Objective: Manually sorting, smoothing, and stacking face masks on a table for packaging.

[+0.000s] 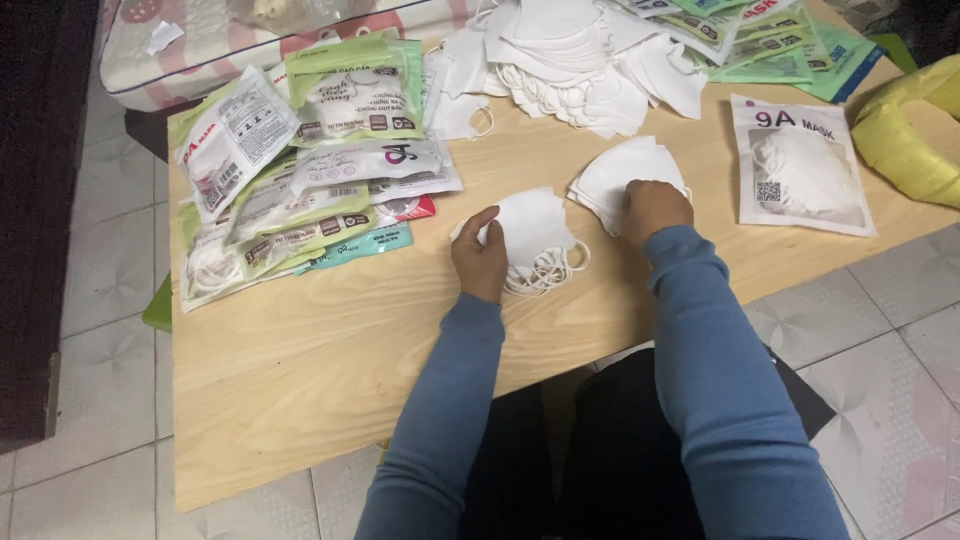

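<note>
My left hand (pixel 480 258) grips a small stack of folded white face masks (pixel 536 232) on the wooden board (pixel 330 370), their ear loops hanging toward me. Just to the right, my right hand (pixel 650 207) rests fingers-down on a second fanned stack of white masks (pixel 622 172). Both arms wear blue sleeves.
A large heap of loose white masks (pixel 575 60) lies at the far edge. Packed mask pouches (pixel 300 170) pile up at the left, more green ones (pixel 770 40) at the far right. One sealed pouch (pixel 800 168) lies right of my hands, beside a yellow bag (pixel 905 130). Tiled floor surrounds the board.
</note>
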